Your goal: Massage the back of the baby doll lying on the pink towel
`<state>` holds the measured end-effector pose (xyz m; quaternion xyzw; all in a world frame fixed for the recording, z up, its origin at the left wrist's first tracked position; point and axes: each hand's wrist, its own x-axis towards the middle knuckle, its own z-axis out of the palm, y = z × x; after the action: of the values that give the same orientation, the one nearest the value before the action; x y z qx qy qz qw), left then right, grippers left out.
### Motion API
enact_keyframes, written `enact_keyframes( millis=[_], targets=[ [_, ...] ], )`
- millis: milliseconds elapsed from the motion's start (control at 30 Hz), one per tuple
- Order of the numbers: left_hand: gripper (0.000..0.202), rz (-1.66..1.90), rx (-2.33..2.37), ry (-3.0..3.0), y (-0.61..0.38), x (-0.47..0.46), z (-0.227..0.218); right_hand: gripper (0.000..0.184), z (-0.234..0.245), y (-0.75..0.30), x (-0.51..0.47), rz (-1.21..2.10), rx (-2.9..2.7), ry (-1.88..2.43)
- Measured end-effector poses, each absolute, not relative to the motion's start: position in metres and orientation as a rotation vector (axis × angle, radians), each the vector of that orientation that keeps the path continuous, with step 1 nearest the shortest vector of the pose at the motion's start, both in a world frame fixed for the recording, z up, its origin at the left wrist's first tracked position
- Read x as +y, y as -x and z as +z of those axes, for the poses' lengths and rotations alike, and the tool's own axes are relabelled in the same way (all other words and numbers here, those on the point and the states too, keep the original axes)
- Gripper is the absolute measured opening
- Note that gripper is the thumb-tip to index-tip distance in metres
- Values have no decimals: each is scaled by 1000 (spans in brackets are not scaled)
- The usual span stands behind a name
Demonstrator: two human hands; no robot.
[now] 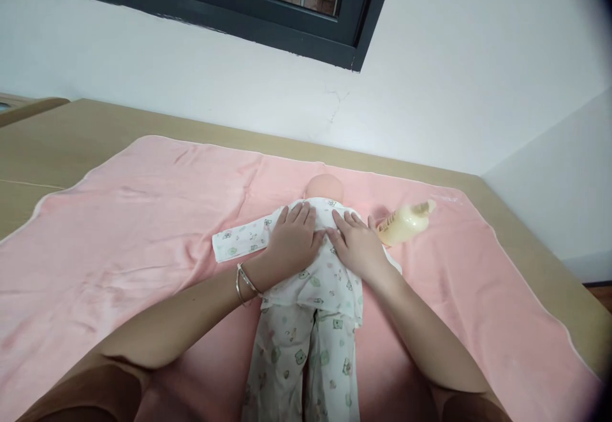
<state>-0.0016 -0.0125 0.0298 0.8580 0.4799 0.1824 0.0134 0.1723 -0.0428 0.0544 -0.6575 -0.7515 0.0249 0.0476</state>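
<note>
A baby doll [325, 187] lies on a pink blanket, its head pointing away from me. It wears a white printed top [319, 282] and matching trousers [333, 358]. My left hand [294, 236] rests flat on the left side of the doll's chest, fingers stretched out. On the right side of the chest lies my right hand [358, 243], also flat with its fingers somewhat apart. Both thumbs come close together near the middle of the top. One sleeve [241, 240] sticks out to the left; the other is mostly hidden by my right hand and forearm.
The pink blanket [143, 218] covers much of a wooden table [115, 122]. A pale yellow bottle [406, 223] with a pump top is on the blanket, just right of my right hand. Behind the table are a white wall [287, 97] and a dark-framed window [287, 33].
</note>
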Motion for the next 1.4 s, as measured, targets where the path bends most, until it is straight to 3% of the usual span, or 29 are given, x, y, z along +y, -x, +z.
enact_keyframes(
  millis=[267,1400],
  targets=[
    [59,666,1452,-2588,-1,-11,14,60,35,-169,-38,20,-2208,2014],
    [62,647,1399,-2503,0,-9,16,59,40,-168,-42,92,-2151,2005]
  ],
)
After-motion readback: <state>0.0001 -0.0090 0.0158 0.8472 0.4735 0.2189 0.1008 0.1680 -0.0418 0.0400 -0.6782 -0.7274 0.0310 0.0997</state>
